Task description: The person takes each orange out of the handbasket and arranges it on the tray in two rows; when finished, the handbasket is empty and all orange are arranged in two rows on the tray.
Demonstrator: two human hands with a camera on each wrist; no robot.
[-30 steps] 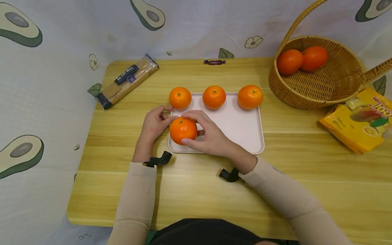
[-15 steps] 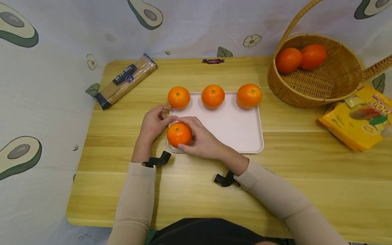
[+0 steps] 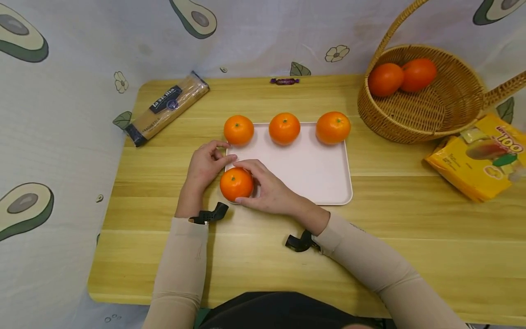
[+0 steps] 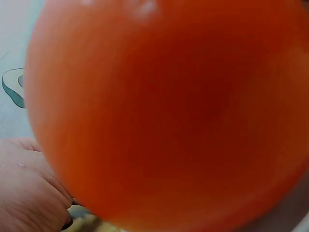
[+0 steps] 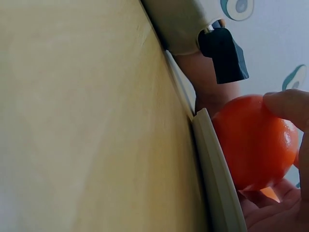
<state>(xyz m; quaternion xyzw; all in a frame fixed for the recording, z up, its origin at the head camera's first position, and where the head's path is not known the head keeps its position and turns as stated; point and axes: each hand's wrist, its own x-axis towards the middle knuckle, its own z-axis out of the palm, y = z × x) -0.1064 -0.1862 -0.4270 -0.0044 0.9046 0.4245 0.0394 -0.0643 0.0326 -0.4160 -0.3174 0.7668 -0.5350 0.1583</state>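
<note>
My right hand (image 3: pixel 267 187) holds an orange (image 3: pixel 236 184) at the near left corner of a pale pink tray (image 3: pixel 312 178), thumb on the near side and fingers on the far side. The right wrist view shows this orange (image 5: pixel 253 142) beside the tray's rim (image 5: pixel 217 174). My left hand (image 3: pixel 205 165) grips the tray's left edge, its thumb over the rim; the other fingers are partly hidden. Along the tray's far edge sit a left orange (image 3: pixel 239 130), a middle orange (image 3: pixel 284 129) and a right orange (image 3: pixel 333 128). An orange (image 4: pixel 164 116) fills most of the left wrist view.
A wicker basket (image 3: pixel 423 130) with two redder round fruits (image 3: pixel 402 77) stands at the back right. Beside it lies a yellow mango packet (image 3: pixel 478 160). A spaghetti packet (image 3: pixel 167 108) lies back left, and a wrapped candy (image 3: pixel 285 81) near the table's back edge.
My right hand has moved left and toward my body with the orange, bringing it down to the tray's near left corner. My left hand has stayed at the tray's edge.
</note>
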